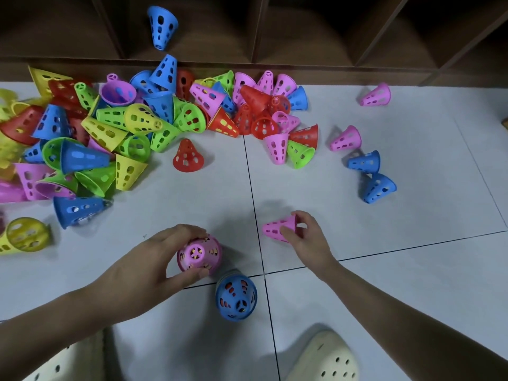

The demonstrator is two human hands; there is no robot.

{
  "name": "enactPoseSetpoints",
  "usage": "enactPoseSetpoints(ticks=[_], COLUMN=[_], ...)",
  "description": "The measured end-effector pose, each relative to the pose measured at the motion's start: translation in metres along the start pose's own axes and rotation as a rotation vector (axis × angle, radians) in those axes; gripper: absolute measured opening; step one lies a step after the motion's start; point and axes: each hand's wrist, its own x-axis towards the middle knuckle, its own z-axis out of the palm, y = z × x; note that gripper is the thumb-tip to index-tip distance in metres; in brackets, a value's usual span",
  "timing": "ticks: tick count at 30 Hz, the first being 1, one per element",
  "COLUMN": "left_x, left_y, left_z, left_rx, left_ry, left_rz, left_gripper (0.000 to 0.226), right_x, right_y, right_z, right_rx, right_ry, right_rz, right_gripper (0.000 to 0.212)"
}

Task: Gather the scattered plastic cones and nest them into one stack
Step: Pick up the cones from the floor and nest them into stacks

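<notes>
Left hand (154, 259) wraps fingers and thumb around the pink-topped stack (199, 255), which stands upright on the white tiled floor (384, 284) just left of a grout line. Right hand (308, 235) pinches a loose pink cone (277, 229) at its wide rim; the cone lies on its side, tip pointing left, just right of the same line. A blue-topped stack (236, 298) stands just beside the pink one, toward the camera. Main pile of mixed cones (123, 127) crowds the far left, running up to the dark wooden shelf base (275, 37). A lone red cone (188, 156) stands just clear of the pile's edge. Scattered pink and blue cones (365, 163) lie far right. Open floor between the hands and the pile. Cream clogs (321, 358) sit at the bottom edge.
</notes>
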Motion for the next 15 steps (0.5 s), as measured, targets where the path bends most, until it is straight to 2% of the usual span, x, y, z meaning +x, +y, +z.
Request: enactPoseSetpoints(ticks=[3, 8, 11, 13, 15], left_x=[0.0, 0.0, 0.0, -0.001, -0.001], left_y=[0.0, -0.001, -0.002, -0.002, -0.001], left_z=[0.0, 0.0, 0.001, 0.002, 0.002], left_rx=[0.005, 0.029, 0.049, 0.043, 0.016], left_ry=[-0.002, 0.0, -0.001, 0.006, 0.012], left_rz=[0.004, 0.025, 0.033, 0.033, 0.028], left_gripper=[0.059, 0.057, 0.058, 0.059, 0.059], right_x=[0.002, 0.005, 0.006, 0.002, -0.013], right_y=[0.011, 0.023, 0.014, 0.0, -0.018], right_z=[-0.005, -0.012, -0.01, -0.006, -0.001], right_rx=[-0.184, -0.827, -1.082, -1.004, -0.654], right_ry=[-0.003, -0.044, -0.137, -0.177, -0.17], right_rz=[-0.103, -0.337, -0.291, -0.22, -0.154], right_gripper=[0.052, 0.062, 0.055, 0.049, 0.041])
